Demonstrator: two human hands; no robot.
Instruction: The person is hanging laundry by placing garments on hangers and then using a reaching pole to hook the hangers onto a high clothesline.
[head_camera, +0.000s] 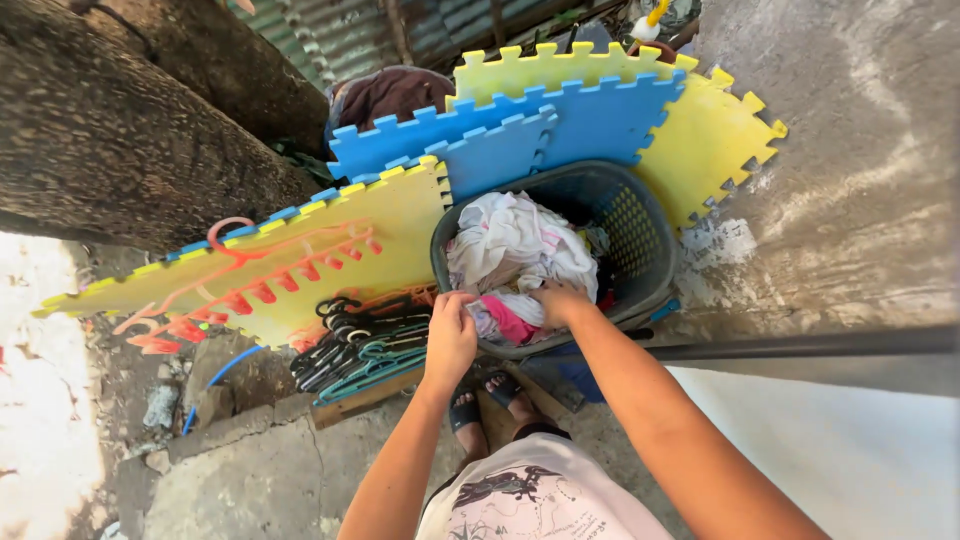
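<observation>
A dark grey plastic laundry basket stands on the ground in front of me, filled with crumpled pale clothes. My left hand is at the basket's near rim, fingers closed on the edge of a light garment. My right hand reaches into the basket and grips the clothes, next to a pink piece. Both arms come in from the bottom of the view.
Yellow and blue foam puzzle mats lie under and behind the basket. Orange hangers and a pile of dark and teal hangers rest on the left. A tree trunk is at top left, concrete ground on the right.
</observation>
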